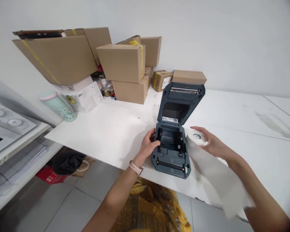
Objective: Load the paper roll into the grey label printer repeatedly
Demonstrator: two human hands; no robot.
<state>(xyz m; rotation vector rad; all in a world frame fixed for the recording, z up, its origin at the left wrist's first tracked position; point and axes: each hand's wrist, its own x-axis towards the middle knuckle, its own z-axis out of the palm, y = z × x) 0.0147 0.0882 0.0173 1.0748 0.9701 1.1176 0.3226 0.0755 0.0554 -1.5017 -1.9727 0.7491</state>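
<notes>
A dark grey label printer [170, 141] stands on the white table with its lid [182, 100] raised, so its hollow bay and the black roller at the front show. My left hand [149, 143] rests on the printer's left rim, thumb over the edge and fingers along the side. In my right hand [209, 141] is a roll of white label paper [197, 137], gripped from its right side just beside the printer. A long loose strip of paper [222, 180] hangs from the roll toward the lower right, past the table's front edge.
Cardboard boxes [125, 62] are stacked at the back left, with smaller ones [161, 80] behind the printer. A mint tumbler [59, 106] stands near a white box [83, 98]. Below the table's front edge lies a yellow bag [152, 206]. White shelving [21, 138] is at left.
</notes>
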